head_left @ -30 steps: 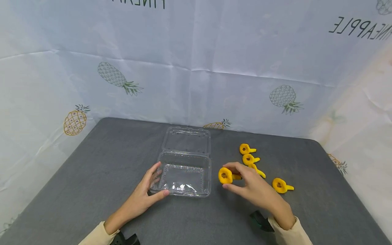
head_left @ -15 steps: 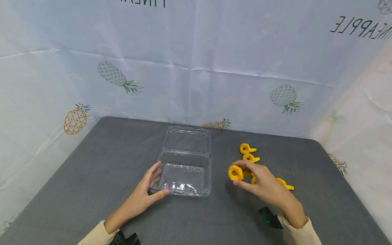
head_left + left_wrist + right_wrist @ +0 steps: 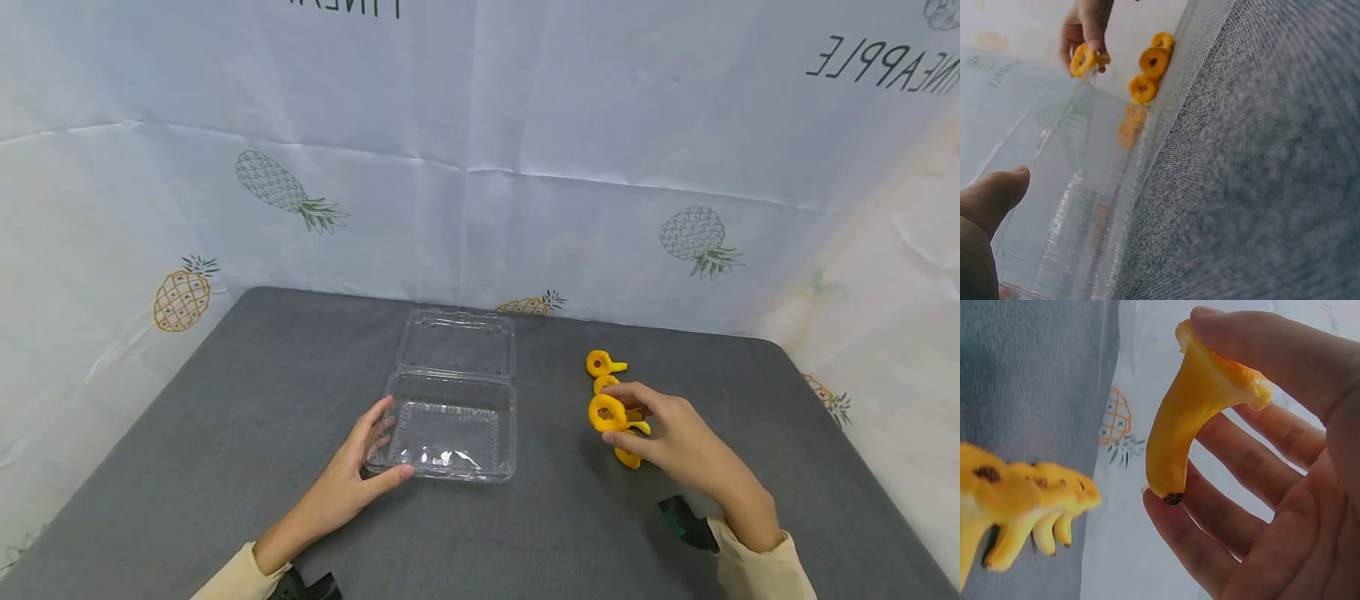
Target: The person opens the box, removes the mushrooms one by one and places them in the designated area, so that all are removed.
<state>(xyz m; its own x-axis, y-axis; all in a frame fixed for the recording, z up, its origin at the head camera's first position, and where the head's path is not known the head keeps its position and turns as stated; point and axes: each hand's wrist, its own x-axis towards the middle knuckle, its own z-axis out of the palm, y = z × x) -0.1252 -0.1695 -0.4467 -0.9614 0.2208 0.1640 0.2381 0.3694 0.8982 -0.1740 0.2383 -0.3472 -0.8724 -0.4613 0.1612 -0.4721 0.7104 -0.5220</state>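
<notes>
On the dark grey, felt-like tabletop [image 3: 247, 417] the left hand [image 3: 352, 479] lies at the near left corner of a clear plastic clamshell box [image 3: 453, 425], its fingers nearly straight along the box's left wall and its thumb against the front rim, touching rather than clasping it. The box is thin, ribbed and glossy; its hinged lid lies flat open toward 12 o'clock and the tray holds nothing. Broad bare cloth lies at 9 o'clock of the box, out to the tabletop's rounded left edge.

At 3 o'clock of the box, across a strip of bare cloth, the right hand [image 3: 675, 442] pinches a yellow trumpet-shaped piece [image 3: 607, 412] between thumb and fingertips, lifted off the cloth. The wrist view shows it smooth and rubbery: a flared round cap with a dark centre tapering to a curved stem. More of the same yellow pieces [image 3: 600, 364] lie close under and beyond the hand toward 12 o'clock. Open cloth runs on toward 3 o'clock. A creased, pineapple-printed white sheet [image 3: 480, 167] walls the far and side edges.
</notes>
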